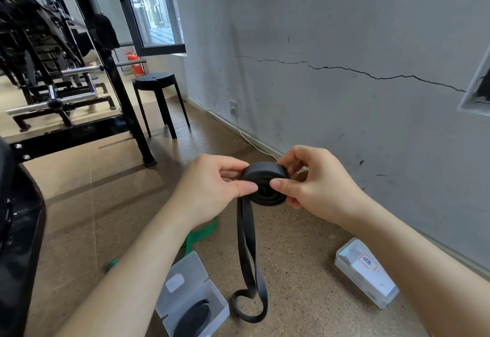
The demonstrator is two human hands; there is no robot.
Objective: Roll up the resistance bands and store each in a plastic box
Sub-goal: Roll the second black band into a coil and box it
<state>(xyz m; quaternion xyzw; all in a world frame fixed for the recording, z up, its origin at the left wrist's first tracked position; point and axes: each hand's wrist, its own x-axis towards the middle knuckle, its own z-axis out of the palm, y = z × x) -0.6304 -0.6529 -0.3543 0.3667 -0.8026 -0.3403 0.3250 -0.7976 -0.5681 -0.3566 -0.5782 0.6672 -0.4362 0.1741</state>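
I hold the black resistance band (265, 184) in the air above the floor (294, 254), most of it wound into a thick matte coil. My left hand (212, 191) pinches the coil's left side, thumb across its face. My right hand (315, 185) pinches the right side the same way, so both grips are closed on the coil. The unrolled tail hangs down as two flat strips and ends in a loop lying on the floor.

Just left of that loop an open plastic box (189, 265) holds another black coil (193, 319). A green band (202, 232) lies on the floor, partly hidden behind my left forearm. Near the floor's wall edge on the right sits a closed box (367, 273) with a red-framed label, and I cannot make out what is inside it. A black stool (156, 82) stands farther along the wall.
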